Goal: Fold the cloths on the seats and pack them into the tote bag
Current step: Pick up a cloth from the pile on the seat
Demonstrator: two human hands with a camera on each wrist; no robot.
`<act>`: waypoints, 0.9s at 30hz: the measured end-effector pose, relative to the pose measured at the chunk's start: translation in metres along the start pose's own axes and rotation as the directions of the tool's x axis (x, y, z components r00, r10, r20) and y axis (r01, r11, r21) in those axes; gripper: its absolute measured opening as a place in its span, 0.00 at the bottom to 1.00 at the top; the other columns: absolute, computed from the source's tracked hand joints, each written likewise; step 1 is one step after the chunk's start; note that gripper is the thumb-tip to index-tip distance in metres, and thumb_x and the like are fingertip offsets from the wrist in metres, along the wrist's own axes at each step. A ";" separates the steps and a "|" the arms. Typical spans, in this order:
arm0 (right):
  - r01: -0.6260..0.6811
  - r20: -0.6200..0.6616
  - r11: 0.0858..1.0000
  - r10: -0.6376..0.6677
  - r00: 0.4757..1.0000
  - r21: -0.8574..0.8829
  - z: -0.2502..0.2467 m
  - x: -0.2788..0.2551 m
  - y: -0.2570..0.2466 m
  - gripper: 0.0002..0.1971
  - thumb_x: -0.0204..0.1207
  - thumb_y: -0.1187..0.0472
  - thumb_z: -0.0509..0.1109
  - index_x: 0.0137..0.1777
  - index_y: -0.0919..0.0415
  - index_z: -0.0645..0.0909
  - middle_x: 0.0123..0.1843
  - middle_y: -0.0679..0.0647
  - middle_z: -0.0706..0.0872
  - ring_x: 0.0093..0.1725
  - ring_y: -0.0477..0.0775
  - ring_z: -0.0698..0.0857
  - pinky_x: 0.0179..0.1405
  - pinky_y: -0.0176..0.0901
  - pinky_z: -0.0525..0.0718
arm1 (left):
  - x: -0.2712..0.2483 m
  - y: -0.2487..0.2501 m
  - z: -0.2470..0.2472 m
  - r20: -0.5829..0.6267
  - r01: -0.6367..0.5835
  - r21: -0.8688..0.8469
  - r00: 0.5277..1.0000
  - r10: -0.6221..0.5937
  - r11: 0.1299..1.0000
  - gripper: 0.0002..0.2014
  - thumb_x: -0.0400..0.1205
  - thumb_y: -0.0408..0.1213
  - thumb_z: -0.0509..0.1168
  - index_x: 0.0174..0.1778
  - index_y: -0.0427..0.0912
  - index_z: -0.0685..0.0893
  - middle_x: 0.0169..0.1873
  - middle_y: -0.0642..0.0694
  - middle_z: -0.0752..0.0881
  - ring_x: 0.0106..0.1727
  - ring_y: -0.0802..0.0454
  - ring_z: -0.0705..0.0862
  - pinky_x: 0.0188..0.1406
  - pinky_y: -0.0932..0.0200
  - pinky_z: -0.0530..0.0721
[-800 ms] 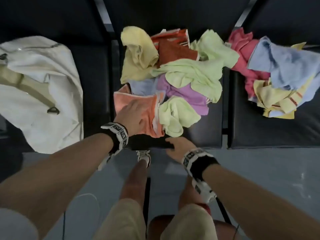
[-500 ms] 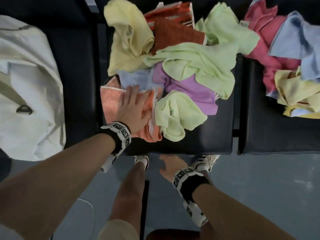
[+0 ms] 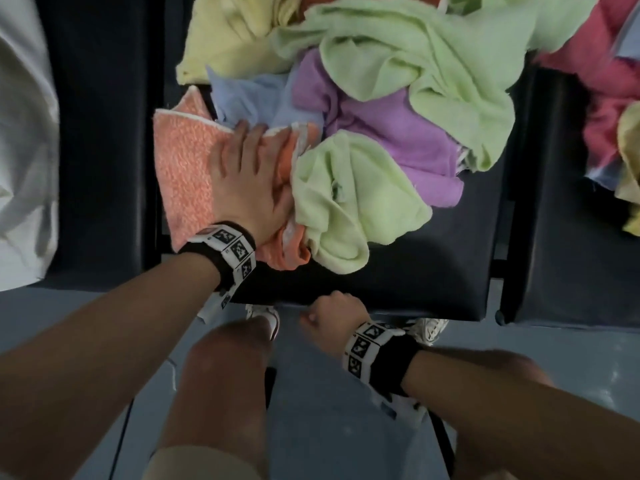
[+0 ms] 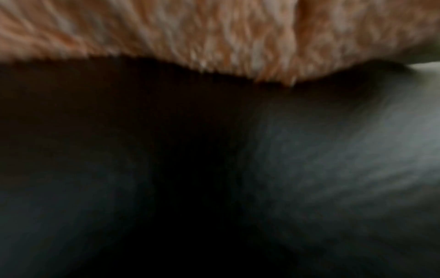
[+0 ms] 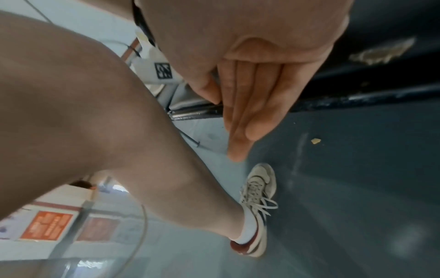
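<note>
The left hand (image 3: pixel 247 188) lies flat, fingers straight, pressing on the orange cloth (image 3: pixel 183 174) at the near left of the middle seat (image 3: pixel 433 271), beside the light green cloth (image 3: pixel 346 202). The right hand (image 3: pixel 332 317) hangs below the seat's front edge, fingers loosely bent, holding nothing. The white tote bag (image 3: pixel 24 150) lies on the left seat.

On the black seat (image 3: pixel 415 271) lie an orange cloth (image 3: pixel 183 168) with white edge, beside it light green (image 3: pixel 346 202), purple (image 3: pixel 398 133), pale blue (image 3: pixel 252 95) and yellow (image 3: pixel 235 36) cloths, and left of the seat a white tote bag (image 3: pixel 24 150).
</note>
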State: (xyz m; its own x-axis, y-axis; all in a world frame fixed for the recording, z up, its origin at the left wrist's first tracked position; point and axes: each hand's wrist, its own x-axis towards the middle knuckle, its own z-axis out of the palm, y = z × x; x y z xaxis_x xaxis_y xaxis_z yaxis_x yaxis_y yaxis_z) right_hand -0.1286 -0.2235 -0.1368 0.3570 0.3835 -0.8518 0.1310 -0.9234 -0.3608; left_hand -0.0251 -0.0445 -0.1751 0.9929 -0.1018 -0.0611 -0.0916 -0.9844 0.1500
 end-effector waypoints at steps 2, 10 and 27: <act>-0.001 -0.073 1.000 0.001 0.997 0.008 0.008 0.001 0.000 0.19 0.84 0.45 0.55 0.38 0.56 0.77 0.32 0.51 0.69 0.39 0.59 0.75 0.40 0.45 0.71 | -0.001 -0.001 0.007 -0.073 -0.001 0.000 0.997 0.001 1.000 0.32 0.81 0.55 0.54 0.82 0.48 0.64 0.78 0.40 0.72 0.81 0.37 0.66 0.79 0.34 0.61; 0.147 -0.278 0.981 -0.178 0.944 -0.129 0.034 0.003 0.008 0.20 0.82 0.47 0.56 0.45 0.58 0.85 0.45 0.60 0.87 0.46 0.66 0.85 0.45 0.48 0.79 | -0.005 -0.001 0.011 -0.127 -0.012 -0.004 0.992 0.011 1.000 0.32 0.84 0.54 0.47 0.85 0.46 0.59 0.82 0.38 0.66 0.84 0.38 0.61 0.80 0.33 0.58; 0.048 -0.513 0.984 -0.131 0.848 -0.173 -0.013 -0.119 -0.023 0.10 0.77 0.54 0.66 0.53 0.51 0.86 0.53 0.56 0.87 0.53 0.62 0.86 0.44 0.42 0.78 | -0.075 0.019 -0.166 -0.092 0.155 0.170 0.986 -0.140 0.973 0.29 0.84 0.66 0.53 0.58 0.45 0.86 0.53 0.38 0.86 0.55 0.35 0.85 0.44 0.51 0.73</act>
State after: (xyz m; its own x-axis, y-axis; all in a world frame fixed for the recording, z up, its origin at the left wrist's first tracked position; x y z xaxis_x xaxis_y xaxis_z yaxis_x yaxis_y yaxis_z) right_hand -0.1621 -0.2485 -0.0222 0.7603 0.4376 -0.4800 0.3057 -0.8931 -0.3300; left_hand -0.0884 -0.0320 -0.0041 0.9986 0.0511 0.0094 0.0514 -0.9982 -0.0312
